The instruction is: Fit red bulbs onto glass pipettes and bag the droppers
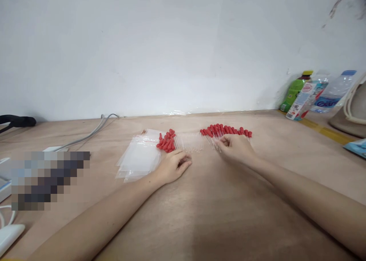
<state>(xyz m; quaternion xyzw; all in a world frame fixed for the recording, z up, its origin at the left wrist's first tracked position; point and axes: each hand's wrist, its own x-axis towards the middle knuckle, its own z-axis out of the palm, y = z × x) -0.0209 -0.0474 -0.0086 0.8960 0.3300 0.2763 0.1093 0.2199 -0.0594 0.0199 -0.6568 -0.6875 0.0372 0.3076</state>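
Near the middle of the table, my left hand (pixel 175 166) rests with its fingers loosely curled, thumb apart from them, and nothing visible in it. Just beyond it lies a heap of loose red rubber bulbs (pixel 166 142). A row of bare clear glass tubes (pixel 188 142) lies side by side to the right of the heap. Farther right is a row of droppers (pixel 225 129), thin clear tubes capped with red bulbs. My right hand (pixel 235 146) is at the near side of this row, thumb and fingers pinched at a dropper's tube; the fingers partly hide it.
Clear zip bags (pixel 140 158) lie stacked left of the bulbs. Grey cables (pixel 85 135) and a blurred-out patch (pixel 51 181) are at the left. Several bottles (pixel 296 91) stand at the back right beside a bag (pixel 351 108). A white wall (pixel 171 55) closes off the back.
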